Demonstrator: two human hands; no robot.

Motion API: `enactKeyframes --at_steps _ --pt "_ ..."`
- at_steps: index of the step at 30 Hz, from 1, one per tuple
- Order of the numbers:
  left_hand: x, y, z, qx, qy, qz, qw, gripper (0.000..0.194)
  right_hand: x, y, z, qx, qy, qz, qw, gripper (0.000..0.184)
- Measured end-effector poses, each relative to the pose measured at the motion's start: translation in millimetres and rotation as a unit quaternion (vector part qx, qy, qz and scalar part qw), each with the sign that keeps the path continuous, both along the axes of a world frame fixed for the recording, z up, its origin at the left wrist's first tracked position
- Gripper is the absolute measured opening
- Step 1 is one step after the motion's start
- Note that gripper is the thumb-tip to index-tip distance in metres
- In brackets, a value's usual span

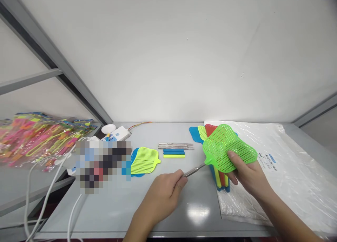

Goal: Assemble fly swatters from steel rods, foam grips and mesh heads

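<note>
My left hand [165,191] is closed round a metal rod [194,170]. The rod's far end meets the neck of a green fly swatter head [216,143]; whether it is inserted is unclear. My right hand [249,175] grips that perforated head by its lower right part, thumb on top. Left of centre, a yellow swatter head [144,160] lies on a blue one [134,153]. Between the groups lie several metal rods [176,146], with blue tubes [173,151] and a yellow tube [174,156] in front. Partly hidden behind the green head are a red head [211,129] and coloured tubes [218,179].
A white plastic bag [289,165] covers the table's right side. A power strip [118,134] and white cables [50,186] are at the left, near a pixelated patch. Bagged colourful items [44,136] lie further left. A wall [195,59] rises behind the grey table [195,193].
</note>
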State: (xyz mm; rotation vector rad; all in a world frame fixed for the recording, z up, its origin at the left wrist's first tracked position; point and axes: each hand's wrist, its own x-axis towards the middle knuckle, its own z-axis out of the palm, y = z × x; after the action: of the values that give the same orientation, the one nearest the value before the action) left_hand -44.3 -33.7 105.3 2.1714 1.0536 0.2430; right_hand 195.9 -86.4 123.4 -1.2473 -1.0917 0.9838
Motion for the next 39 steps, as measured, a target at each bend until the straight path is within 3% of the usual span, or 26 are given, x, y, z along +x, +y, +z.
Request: enactKeyframes --at_steps 7,13,19,23,28,33,39 --pt "0.8 -6.0 3.7 -0.031 0.017 0.014 0.999 0.038 10.8 8.5 -11.3 -0.062 -0.025 0.071 0.995 0.042" --pt "3.2 -6.5 4.5 -0.018 0.022 0.019 0.999 0.035 9.7 13.7 -10.8 -0.109 0.029 0.048 0.992 0.042" --pt "10.7 -5.5 -5.6 -0.011 0.009 0.023 1.0 0.035 9.1 14.7 0.4 -0.093 -0.02 0.039 0.995 0.043" --pt "11.6 -5.0 0.8 -0.052 -0.008 0.016 0.999 0.036 2.3 18.3 -1.0 -0.083 -0.049 0.031 0.995 0.043" --pt "6.4 -9.6 11.0 -0.106 -0.03 0.016 0.994 0.039 -19.0 23.2 -5.4 -0.095 0.012 0.008 0.995 0.041" --pt "7.6 -18.0 9.0 -0.173 -0.078 0.045 0.981 0.042 -32.9 27.9 -6.0 -0.044 0.078 -0.022 0.996 0.035" --pt "13.5 -25.6 8.6 -0.2 -0.101 0.067 0.972 0.043 -38.9 27.2 -5.8 -0.029 0.108 -0.016 0.994 0.038"
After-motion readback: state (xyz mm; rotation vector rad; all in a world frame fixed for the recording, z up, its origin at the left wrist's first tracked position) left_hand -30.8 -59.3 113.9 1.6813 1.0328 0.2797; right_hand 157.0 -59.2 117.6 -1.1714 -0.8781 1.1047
